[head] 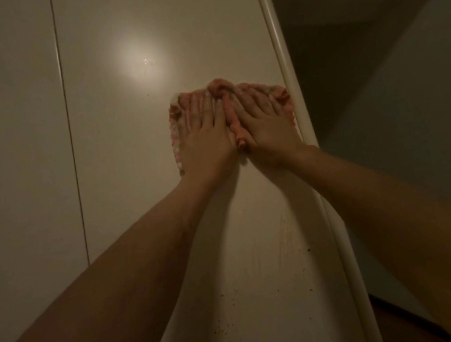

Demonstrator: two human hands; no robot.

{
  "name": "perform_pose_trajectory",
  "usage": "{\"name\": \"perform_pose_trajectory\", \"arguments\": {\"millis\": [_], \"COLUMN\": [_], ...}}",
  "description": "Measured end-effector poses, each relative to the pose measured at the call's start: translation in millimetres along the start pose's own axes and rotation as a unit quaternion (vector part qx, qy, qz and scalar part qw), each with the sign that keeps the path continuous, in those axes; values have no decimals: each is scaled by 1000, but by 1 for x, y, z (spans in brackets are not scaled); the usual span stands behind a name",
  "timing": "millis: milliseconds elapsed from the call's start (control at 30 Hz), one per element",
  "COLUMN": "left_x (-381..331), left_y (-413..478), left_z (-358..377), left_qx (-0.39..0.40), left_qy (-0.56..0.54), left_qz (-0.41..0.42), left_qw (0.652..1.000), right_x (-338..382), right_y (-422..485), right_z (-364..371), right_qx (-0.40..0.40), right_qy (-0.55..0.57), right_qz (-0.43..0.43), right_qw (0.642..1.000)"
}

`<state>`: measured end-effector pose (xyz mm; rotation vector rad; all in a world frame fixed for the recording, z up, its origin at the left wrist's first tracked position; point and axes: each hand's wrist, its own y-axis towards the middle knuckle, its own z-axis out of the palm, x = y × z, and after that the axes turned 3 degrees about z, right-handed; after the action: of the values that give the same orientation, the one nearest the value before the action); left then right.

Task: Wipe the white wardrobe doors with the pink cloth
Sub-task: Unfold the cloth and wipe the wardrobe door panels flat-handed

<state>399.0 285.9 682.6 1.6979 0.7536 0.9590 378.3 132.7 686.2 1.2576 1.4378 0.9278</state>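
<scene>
The pink cloth (225, 89) lies spread flat against the right white wardrobe door (138, 124), close to the door's right edge. My left hand (206, 134) presses flat on the cloth's left half, fingers together and pointing up. My right hand (265, 126) presses flat on its right half, touching the left hand. A bunched ridge of cloth stands up between the two hands. Both forearms reach up from the bottom of the view. Most of the cloth is hidden under the hands.
A thin dark gap (71, 146) separates this door from the left door (16, 134). A rounded white trim (287, 78) runs along the door's right edge, with a dim wall (389, 88) beyond. Small dark specks (229, 293) dot the lower door. A light glare (138, 61) shines above the cloth.
</scene>
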Motion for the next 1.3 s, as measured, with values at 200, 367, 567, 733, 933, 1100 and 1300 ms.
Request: {"name": "perform_pose_trajectory", "arguments": {"millis": [200,367,567,733,933,1100,1300], "left_x": [-1,-20,-48,-68,-85,-96,-98], "left_y": [-4,-44,-108,-164,-227,-277,-311], "left_z": [3,11,19,30,38,44,43], "left_qx": [-11,6,49,109,164,192,228], "left_qy": [-7,-11,-34,-41,-21,-28,-28], "left_qz": [7,12,2,-2,22,44,59], "left_qw": [1000,1000,998,993,986,980,971], "right_x": [0,3,7,15,32,48,59], "right_y": [-10,-57,-125,-188,-255,-312,-349], "right_z": [0,7,19,32,42,56,65], "right_qx": [3,20,56,75,74,85,67], "right_qy": [25,1,3,1,-4,10,6], "right_qz": [29,42,37,59,62,82,68], "right_qw": [999,999,998,995,995,993,995]}}
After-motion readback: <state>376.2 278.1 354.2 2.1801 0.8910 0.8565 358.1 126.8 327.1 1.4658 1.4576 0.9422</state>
